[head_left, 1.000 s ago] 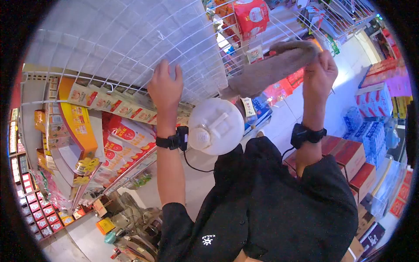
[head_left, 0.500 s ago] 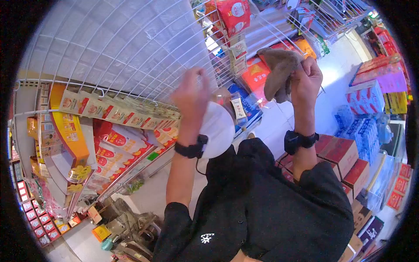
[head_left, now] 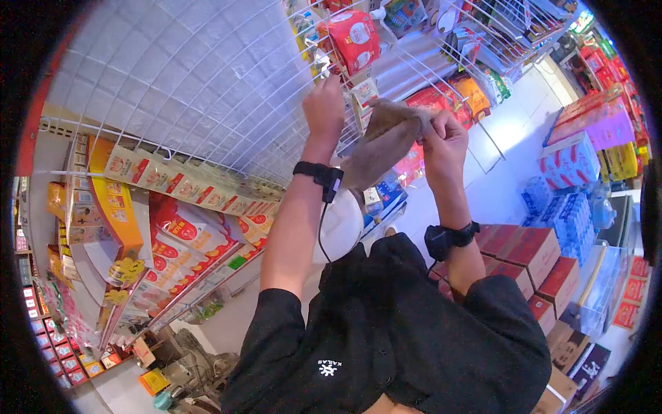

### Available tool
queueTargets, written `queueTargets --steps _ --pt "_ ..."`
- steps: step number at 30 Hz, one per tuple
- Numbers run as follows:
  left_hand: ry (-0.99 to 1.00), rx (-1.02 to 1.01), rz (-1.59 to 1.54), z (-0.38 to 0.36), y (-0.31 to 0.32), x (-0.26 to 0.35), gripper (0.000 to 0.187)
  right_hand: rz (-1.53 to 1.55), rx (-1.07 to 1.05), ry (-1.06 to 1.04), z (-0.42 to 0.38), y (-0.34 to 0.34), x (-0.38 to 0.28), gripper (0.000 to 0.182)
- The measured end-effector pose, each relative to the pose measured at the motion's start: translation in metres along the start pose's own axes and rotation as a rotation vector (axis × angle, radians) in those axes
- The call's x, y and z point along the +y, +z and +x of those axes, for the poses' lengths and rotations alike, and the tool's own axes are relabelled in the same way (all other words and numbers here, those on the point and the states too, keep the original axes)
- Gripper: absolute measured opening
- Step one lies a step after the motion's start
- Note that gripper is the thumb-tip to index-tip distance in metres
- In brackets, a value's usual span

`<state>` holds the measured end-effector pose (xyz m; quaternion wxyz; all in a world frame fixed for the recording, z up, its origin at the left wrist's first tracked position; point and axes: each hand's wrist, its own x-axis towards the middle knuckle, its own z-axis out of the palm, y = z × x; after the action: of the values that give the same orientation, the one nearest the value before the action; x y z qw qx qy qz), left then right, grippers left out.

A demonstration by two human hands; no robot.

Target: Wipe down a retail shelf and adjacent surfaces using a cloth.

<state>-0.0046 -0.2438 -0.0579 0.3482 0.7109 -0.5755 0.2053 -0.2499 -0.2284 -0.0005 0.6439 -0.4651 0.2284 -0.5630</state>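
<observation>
My right hand (head_left: 447,141) is closed on one end of a grey-brown cloth (head_left: 389,141). The cloth hangs to the left, its loose end reaching down over a white round surface (head_left: 341,231). My left hand (head_left: 325,109) is raised at the edge of the white wire rack (head_left: 207,90), beside hanging packets. Its fingers are curled, and whatever lies between them is hidden. Just above that hand hangs a red packet (head_left: 350,41). Black straps circle both wrists.
Rows of small hanging packets (head_left: 186,181) and red-and-white bags (head_left: 183,238) line the left shelf. Stacked red-brown cartons (head_left: 520,252) stand at my right, near packs of bottled water (head_left: 569,214). Tiled floor (head_left: 493,148) runs along the aisle.
My right hand has moved left and slightly down, swinging the cloth left and spreading it out. My left hand has shifted up and right to the rack's edge.
</observation>
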Motion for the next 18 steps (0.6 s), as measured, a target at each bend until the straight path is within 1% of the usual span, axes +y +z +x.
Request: queueTargets --steps 1,2,4,5,6,7,8,9,10,11,12,13,14,15,16,17,18 --pt "-0.068 0.021 -0.114 0.0 -0.012 0.007 0.012 0.004 0.007 0.001 0.0 0.0 0.001 0.036" --pt "-0.071 0.02 -0.107 -0.012 -0.025 0.012 0.012 0.008 0.004 0.005 -0.001 -0.001 0.001 0.036" --pt "0.086 -0.26 -0.092 -0.043 -0.045 0.016 0.013 -0.084 0.058 -0.051 0.0 -0.004 0.002 0.035" --pt "0.081 -0.318 -0.167 -0.062 -0.055 0.018 0.013 -0.079 0.058 -0.048 0.001 -0.005 0.008 0.035" --pt "0.075 -0.378 -0.242 -0.081 -0.064 0.02 0.013 -0.258 0.058 -0.094 0.002 -0.008 0.019 0.033" --pt "0.071 -0.384 -0.237 -0.099 -0.066 0.019 0.013 -0.437 0.057 -0.136 0.002 -0.01 0.032 0.031" --pt "-0.004 -0.47 -0.216 -0.115 -0.068 0.019 0.014 -0.434 0.058 -0.13 0.003 -0.008 0.048 0.031" --pt "-0.082 -0.551 -0.195 -0.126 -0.07 0.019 0.015 -0.517 0.043 -0.212 0.007 -0.001 0.066 0.028" --pt "-0.087 -0.552 -0.189 -0.134 -0.075 0.021 0.015 -0.599 0.026 -0.295 0.01 0.005 0.083 0.025" --pt "-0.12 -0.631 -0.188 -0.138 -0.078 0.022 0.017 -0.592 0.021 -0.297 0.015 0.011 0.097 0.025" --pt "-0.155 -0.712 -0.187 -0.141 -0.081 0.022 0.019 -0.715 0.058 -0.282 0.019 0.015 0.11 0.022" --pt "-0.161 -0.713 -0.179 -0.143 -0.087 0.021 0.019 -0.837 0.094 -0.261 0.02 0.022 0.122 0.019" --pt "-0.179 -0.56 -0.112 -0.143 -0.092 0.017 0.019 -0.828 0.09 -0.259 0.025 0.028 0.133 0.019" --pt "-0.195 -0.411 -0.046 -0.142 -0.1 0.012 0.021 -0.834 0.099 -0.303 0.03 0.036 0.144 0.011" --pt "-0.157 -0.194 0.036 -0.135 -0.106 -0.001 0.021 -0.84 0.109 -0.349 0.036 0.043 0.157 0.004" --pt "-0.114 0.024 0.117 -0.127 -0.113 -0.017 0.022 -0.77 0.13 -0.424 0.042 0.052 0.17 0.018" --pt "-0.136 0.05 0.143 -0.114 -0.129 -0.023 0.024 -0.762 0.133 -0.42 0.048 0.06 0.181 0.018"
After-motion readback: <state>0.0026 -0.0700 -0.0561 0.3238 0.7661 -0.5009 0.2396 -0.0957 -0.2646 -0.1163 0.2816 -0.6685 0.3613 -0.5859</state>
